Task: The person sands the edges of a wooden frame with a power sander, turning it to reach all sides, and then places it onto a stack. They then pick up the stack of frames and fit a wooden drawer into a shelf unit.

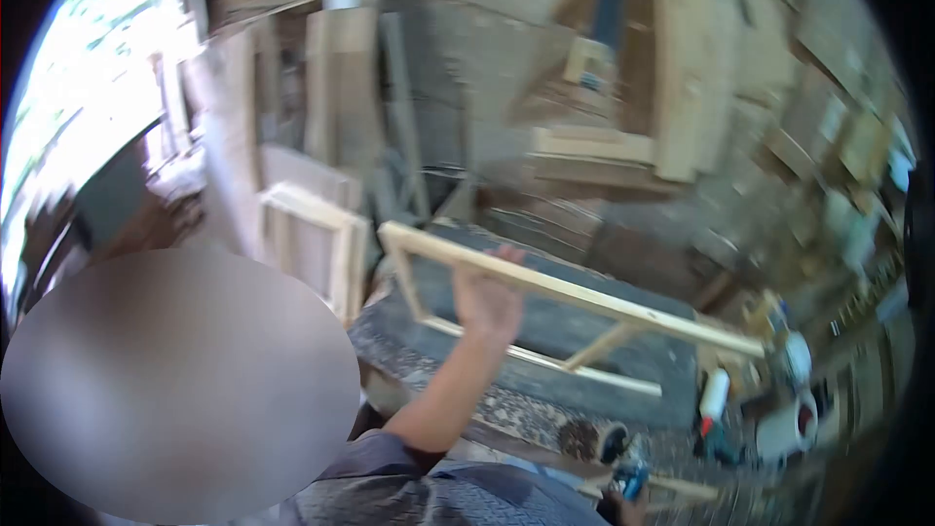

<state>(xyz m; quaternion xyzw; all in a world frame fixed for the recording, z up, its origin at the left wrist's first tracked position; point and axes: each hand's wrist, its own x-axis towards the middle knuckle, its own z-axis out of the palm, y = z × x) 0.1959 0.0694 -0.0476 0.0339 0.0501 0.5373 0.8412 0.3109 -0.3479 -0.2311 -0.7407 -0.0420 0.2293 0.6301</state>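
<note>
My left hand (489, 304) is closed around the upper long rail of a pale wooden frame (584, 284). The frame stands tilted over a dark workbench top (545, 317), with a short crosspiece between its two long rails. Low in the view, close to my body, my right hand (631, 508) is partly cut off by the edge. It grips a teal power tool (630, 479), blurred, whose exact kind does not show.
Another small wooden frame (353, 263) leans left of the bench. A white bottle with a red tip (714, 394), a teal tool (719, 445) and a white container (784, 429) stand at the bench's right end. Boards (677, 68) lie beyond. A blurred oval covers the lower left.
</note>
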